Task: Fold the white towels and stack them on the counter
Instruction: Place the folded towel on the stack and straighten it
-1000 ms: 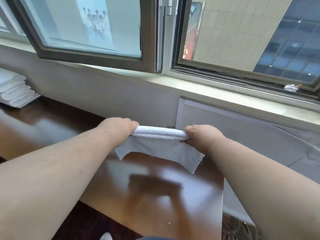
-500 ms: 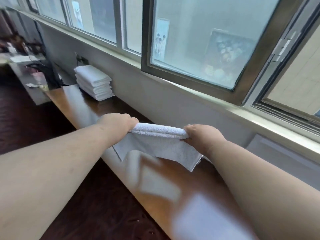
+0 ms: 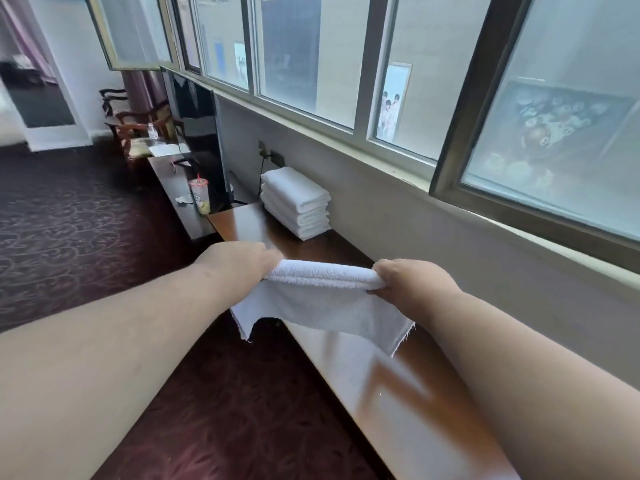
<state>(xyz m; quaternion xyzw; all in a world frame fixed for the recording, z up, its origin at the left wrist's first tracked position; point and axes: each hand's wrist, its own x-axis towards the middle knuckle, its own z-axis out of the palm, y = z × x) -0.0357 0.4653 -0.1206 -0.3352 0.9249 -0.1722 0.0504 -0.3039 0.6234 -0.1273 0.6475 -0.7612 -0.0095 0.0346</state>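
Both fists closed on folded towel (image 3: 322, 292): our left hand (image 3: 242, 263) and right hand (image 3: 412, 285) grip opposite ends, long axis running between them, loose edge hanging. Counter (image 3: 408, 403) below. Towel stack (image 3: 296, 202) ahead, beyond grip, nearer left hand.

Both arms outstretched, left hand (image 3: 242, 259) and right hand (image 3: 412, 284) — fingers curled, gripping.

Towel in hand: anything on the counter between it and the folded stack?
Nothing visible. Left hand and right hand grip the towel above the counter; the wood between it and the stack shows bare. The cup stands on the lower surface left of the stack, off that line.
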